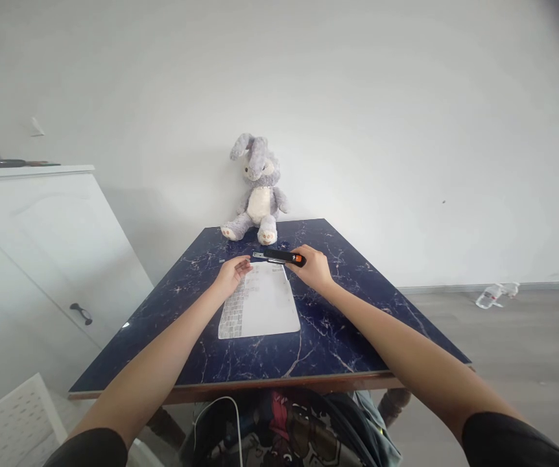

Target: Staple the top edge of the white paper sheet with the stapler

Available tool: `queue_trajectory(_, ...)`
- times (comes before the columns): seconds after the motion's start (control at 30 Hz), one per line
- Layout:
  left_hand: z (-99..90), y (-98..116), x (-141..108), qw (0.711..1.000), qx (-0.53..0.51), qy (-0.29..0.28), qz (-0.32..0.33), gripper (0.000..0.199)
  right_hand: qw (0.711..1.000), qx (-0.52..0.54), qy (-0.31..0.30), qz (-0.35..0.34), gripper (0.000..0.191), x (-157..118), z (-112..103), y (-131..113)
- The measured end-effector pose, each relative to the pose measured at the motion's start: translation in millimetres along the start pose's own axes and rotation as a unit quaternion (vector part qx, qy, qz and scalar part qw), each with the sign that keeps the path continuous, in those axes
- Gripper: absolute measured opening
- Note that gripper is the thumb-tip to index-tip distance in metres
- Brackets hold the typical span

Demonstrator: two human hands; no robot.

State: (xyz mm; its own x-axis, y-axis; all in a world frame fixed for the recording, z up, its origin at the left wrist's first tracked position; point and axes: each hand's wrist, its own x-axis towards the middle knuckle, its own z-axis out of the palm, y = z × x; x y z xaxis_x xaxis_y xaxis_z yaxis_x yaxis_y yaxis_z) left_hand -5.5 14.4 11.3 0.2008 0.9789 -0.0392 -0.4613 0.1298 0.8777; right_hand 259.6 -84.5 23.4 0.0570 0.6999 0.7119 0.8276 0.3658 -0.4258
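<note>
A black stapler (275, 255) with an orange mark and a silver metal tip lies across the top edge of the white papers. My right hand (312, 267) is closed around its right end, and the metal tip points left. My left hand (233, 274) rests at the upper left edge of the papers (270, 301), fingers loosely bent and apart, pointing toward the stapler's tip. Printed text or a grid runs down the left side of the top sheet. Whether my left fingertips press on the sheet is hard to make out.
A grey plush rabbit (260, 188) sits at the back of the dark blue marbled table (352, 324), against the wall. To the left stands a white cabinet (41, 240) with a dark handle. Clear plastic bottles (491, 296) lie on the floor at right.
</note>
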Motion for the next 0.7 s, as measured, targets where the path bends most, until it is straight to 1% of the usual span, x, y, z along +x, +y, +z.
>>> queue_trajectory(0.07,0.0,0.5,-0.6,1.0,-0.003,0.0,0.018,0.005,0.997,0.028,-0.05,0.054,0.019,0.5,0.0,-1.5)
queue_trajectory(0.17,0.5,2.0,-2.6,0.998,0.001,-0.008,0.066,0.016,0.982,0.067,-0.14,0.109,0.021,-0.3,3.4,-0.9)
queue_trajectory(0.23,0.5,3.8,-3.7,0.993,0.007,-0.018,0.114,0.025,0.97,0.092,-0.18,0.136,0.022,-1.3,6.6,0.5)
queue_trajectory(0.3,0.2,5.7,-4.4,0.989,0.016,-0.029,0.144,0.032,0.96,0.111,-0.206,0.15,0.024,-2.1,9.3,1.6)
queue_trajectory(0.4,0.6,6.1,-5.8,0.986,0.04,-0.051,0.155,0.036,0.953,0.132,-0.233,0.141,0.028,-2.5,11.5,1.8)
queue_trajectory(0.5,3.0,2.6,-9.3,0.978,0.088,-0.086,0.167,0.034,0.948,0.14,-0.256,0.129,0.028,-2.9,12.8,0.2)
queue_trajectory(0.6,5.7,-1.5,-14.5,0.962,0.144,-0.124,0.198,0.034,0.948,0.129,-0.267,0.116,0.027,-3.8,14.9,-0.8)
queue_trajectory(0.7,7.4,-3.8,-19.5,0.943,0.181,-0.16,0.228,0.033,0.955,0.106,-0.265,0.082,0.025,-4.6,17.3,1.2)
